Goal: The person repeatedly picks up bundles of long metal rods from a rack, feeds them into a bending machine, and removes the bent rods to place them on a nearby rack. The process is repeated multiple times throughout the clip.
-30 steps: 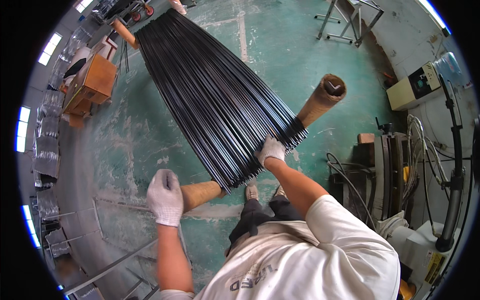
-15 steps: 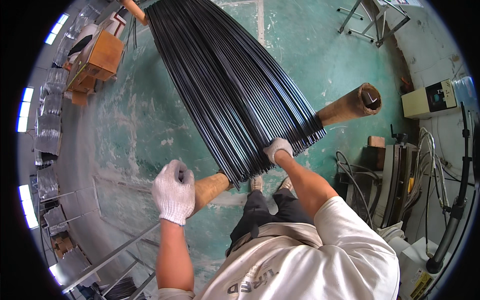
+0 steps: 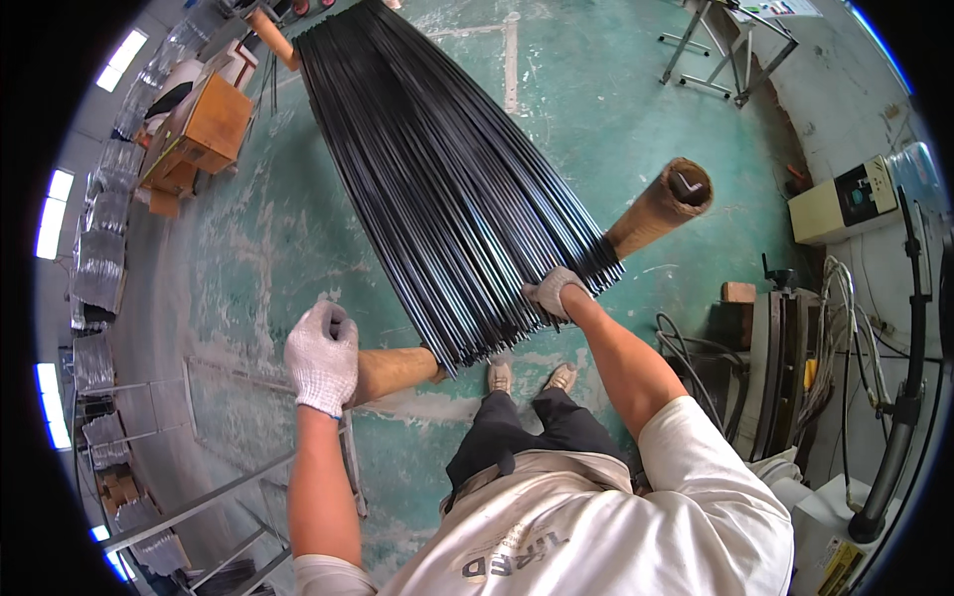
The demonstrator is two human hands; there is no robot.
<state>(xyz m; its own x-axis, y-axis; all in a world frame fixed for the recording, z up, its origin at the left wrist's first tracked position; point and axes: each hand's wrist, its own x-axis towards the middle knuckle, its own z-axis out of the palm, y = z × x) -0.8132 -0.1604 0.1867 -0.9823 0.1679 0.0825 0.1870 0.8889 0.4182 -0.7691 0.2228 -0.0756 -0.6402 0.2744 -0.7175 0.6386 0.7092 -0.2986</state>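
Note:
Long thin black rods (image 3: 437,189) lie side by side in a wide layer across cardboard tubes, their near ends just ahead of my feet. My right hand (image 3: 556,293), in a whitish knit glove, is closed on rods near their near ends, right of the layer's middle. The near tube's right end (image 3: 656,214) sticks out past the rods. Its left end (image 3: 393,373) reaches toward my gloved left hand (image 3: 323,358), which is closed in a loose curl beside it. What the left hand holds, if anything, is hidden.
Another cardboard tube (image 3: 270,38) supports the far end. A metal frame (image 3: 199,512) stands at lower left, and a wooden box (image 3: 214,119) at far left. Black hoses (image 3: 686,348) and a machine (image 3: 780,368) are at right. A wheeled metal stand (image 3: 730,60) stands at far right.
My right hand has shifted rightward across the rods, closer to the layer's right edge. My left hand stays curled near the tube's left end. The whole view has shifted slightly.

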